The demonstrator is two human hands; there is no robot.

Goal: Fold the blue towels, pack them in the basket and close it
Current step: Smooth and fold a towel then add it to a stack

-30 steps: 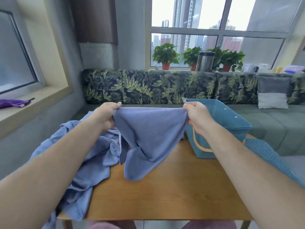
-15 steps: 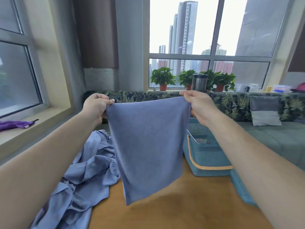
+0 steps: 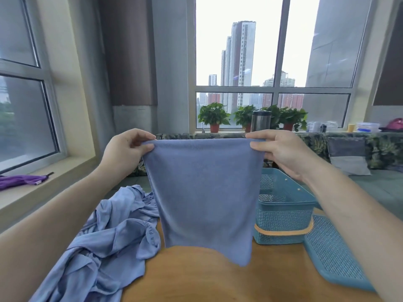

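**Now aloft: one blue towel stretched between two hands**

Head view. The left hand (image 3: 128,149) pinches one top corner of the blue towel (image 3: 205,192), thumb in front and fingers curled over the hem. The right hand (image 3: 281,151) grips the opposite corner the same way. Pulled taut between them, the towel hangs as a flat sheet. Its lower edge is clear of the table (image 3: 207,277), and the bottom corner beneath the right hand droops lowest. I judge this hold is meant to square the cloth before a first fold. The fabric looks thin, soft and matte, with a fine knit, and limp enough to narrow toward the bottom.

Below the left hand a heap of blue cloth (image 3: 104,240) lies crumpled on the table and spills over its near edge. Below the right hand stands the basket (image 3: 283,214), rectangular teal plastic with perforated walls and an orange handle folded down. It is open and probably parked there for easy reach. Its lid (image 3: 333,251), the same perforated plastic, lies flat just beside it, under the right forearm.
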